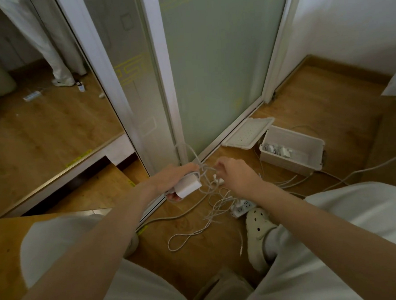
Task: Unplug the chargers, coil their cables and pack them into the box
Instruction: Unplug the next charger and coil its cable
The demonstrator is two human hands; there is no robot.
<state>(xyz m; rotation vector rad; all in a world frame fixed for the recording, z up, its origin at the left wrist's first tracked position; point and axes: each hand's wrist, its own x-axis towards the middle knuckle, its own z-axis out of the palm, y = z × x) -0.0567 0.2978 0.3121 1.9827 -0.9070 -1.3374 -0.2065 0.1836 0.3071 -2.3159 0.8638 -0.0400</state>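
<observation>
My left hand [171,178] grips a white charger brick [188,188] low over the wooden floor by the glass door. Its thin white cable [208,179] loops in a tangle between both hands. My right hand [237,176] is just right of the brick, fingers curled and pinching the cable near a small white plug. More loose white cable [188,237] trails on the floor below. A white power strip [243,207] lies by my right foot. The open white box [292,150] stands to the right with coiled chargers inside.
The box lid [247,133] leans against the door track. A thicker grey cord [356,173] runs across the floor at right. A mirror [38,101] fills the left. My shoe [259,236] and knees crowd the foreground.
</observation>
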